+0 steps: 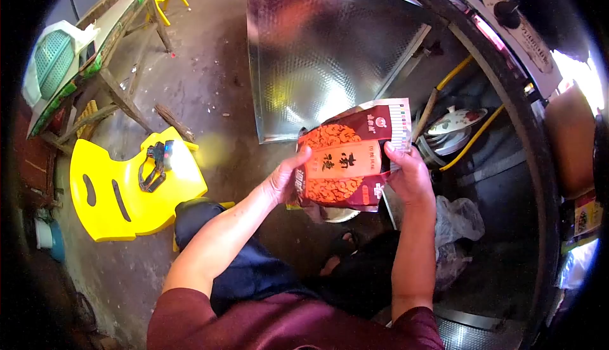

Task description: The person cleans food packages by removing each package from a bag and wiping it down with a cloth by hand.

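Note:
Between my hands is a dark red and orange snack bag (342, 163) with pictures of fried-looking food and Chinese characters on its front. My left hand (288, 175) grips its left edge, thumb on the printed face. At the right edge my right hand (409, 172) holds it the same way, thumb on top. Fingers of both hands are mostly hidden behind the bag. A pale rounded rim (339, 215) shows just under the bag's lower edge.
A yellow plastic chair (139, 194) stands left, a black strap-like device (154, 169) on it. A shiny metal door (317, 52) stands open ahead. Right are a stove edge (507, 83), yellow hose (472, 137), lidded pot (453, 125) and clear plastic bags (458, 220). A wooden table (95, 64) is far left.

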Tool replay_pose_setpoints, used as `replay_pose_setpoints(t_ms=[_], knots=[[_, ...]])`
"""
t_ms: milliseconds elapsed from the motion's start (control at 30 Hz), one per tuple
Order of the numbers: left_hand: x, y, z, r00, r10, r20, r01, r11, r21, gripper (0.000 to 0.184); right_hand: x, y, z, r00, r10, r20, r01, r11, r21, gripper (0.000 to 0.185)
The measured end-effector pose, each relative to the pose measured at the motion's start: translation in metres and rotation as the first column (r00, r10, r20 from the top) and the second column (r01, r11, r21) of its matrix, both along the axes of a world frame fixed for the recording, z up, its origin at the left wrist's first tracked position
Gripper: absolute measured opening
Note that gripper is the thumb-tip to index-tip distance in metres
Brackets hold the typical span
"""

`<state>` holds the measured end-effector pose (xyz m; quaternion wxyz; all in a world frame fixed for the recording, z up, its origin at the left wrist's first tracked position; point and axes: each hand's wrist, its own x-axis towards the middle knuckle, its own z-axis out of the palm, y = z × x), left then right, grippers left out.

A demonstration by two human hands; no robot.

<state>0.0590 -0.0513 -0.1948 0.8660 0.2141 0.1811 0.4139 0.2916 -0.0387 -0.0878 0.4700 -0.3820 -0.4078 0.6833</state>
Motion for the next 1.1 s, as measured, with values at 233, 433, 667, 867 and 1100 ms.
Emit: replay_pose_setpoints(t_ms=[233, 433, 667, 867, 1100], knots=[[0.012, -0.006, 0.036, 0.910, 0.414, -0.034, -0.403, 0.901, 0.162, 0.051, 0.004, -0.005, 0.031, 0.843, -0.489, 0.225, 0.294, 0.768, 0.569, 0.035], [0.019, 0.004, 0.054, 0.259, 0.958, -0.122, -0.380, 0.218, 0.899, 0.057, -0.019, -0.007, -0.035, 0.889, -0.389, 0.240, 0.308, 0.898, 0.313, 0.064], [0.052, -0.033, 0.056, 0.384, 0.919, -0.085, 0.464, -0.113, 0.878, 0.072, -0.018, 0.022, -0.100, 0.820, 0.255, -0.513, -0.137, 0.957, 0.257, 0.084], [0.057, -0.033, 0.068, 0.530, 0.848, 0.003, 0.186, -0.120, 0.975, 0.054, -0.038, 0.026, -0.100, 0.827, 0.196, -0.527, -0.095, 0.973, 0.213, 0.082], [0.054, 0.009, 0.039, 0.147, 0.915, -0.376, 0.470, 0.270, 0.840, 0.061, -0.063, 0.015, -0.113, 0.855, 0.134, -0.500, -0.051, 0.983, 0.177, 0.081]])
